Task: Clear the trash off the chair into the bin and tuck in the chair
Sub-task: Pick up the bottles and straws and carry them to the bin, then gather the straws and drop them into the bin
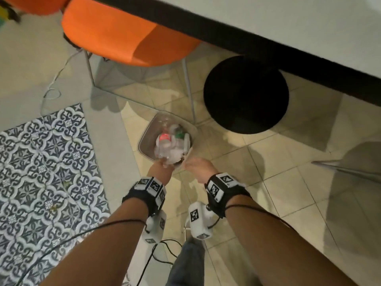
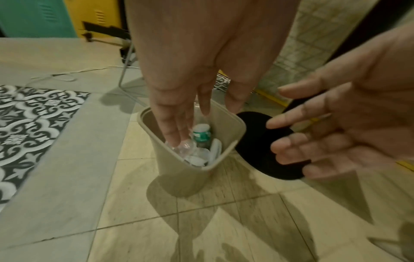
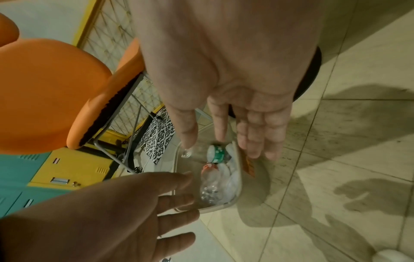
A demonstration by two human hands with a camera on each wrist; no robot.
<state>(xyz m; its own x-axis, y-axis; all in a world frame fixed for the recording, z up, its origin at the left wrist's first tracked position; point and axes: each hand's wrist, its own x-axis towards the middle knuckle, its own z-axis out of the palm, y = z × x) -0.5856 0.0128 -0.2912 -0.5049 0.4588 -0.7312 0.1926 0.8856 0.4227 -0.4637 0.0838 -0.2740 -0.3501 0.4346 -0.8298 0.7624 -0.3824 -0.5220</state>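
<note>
A beige bin [image 1: 144, 139] stands on the floor tiles. It holds crushed clear bottles, one with a red label [image 1: 164, 138] and one with a green label [image 2: 201, 136]. My left hand [image 1: 162, 165] hangs over the bin's near rim with straight fingers [image 2: 174, 127] pointing down into it, holding nothing. My right hand [image 1: 196, 166] hovers just right of the rim, palm open and empty [image 3: 246, 127]. The orange chair [image 1: 115, 32] stands beyond the bin, its seat partly under the table, and no trash shows on the visible part.
A white table top with a dark edge [image 1: 288, 27] crosses the upper right, and its round black base [image 1: 245, 93] sits right of the bin. Patterned tiles [image 1: 41, 172] lie to the left. A white cable [image 1: 51, 89] trails near the chair legs. Teal and yellow lockers [image 3: 33, 168] stand behind.
</note>
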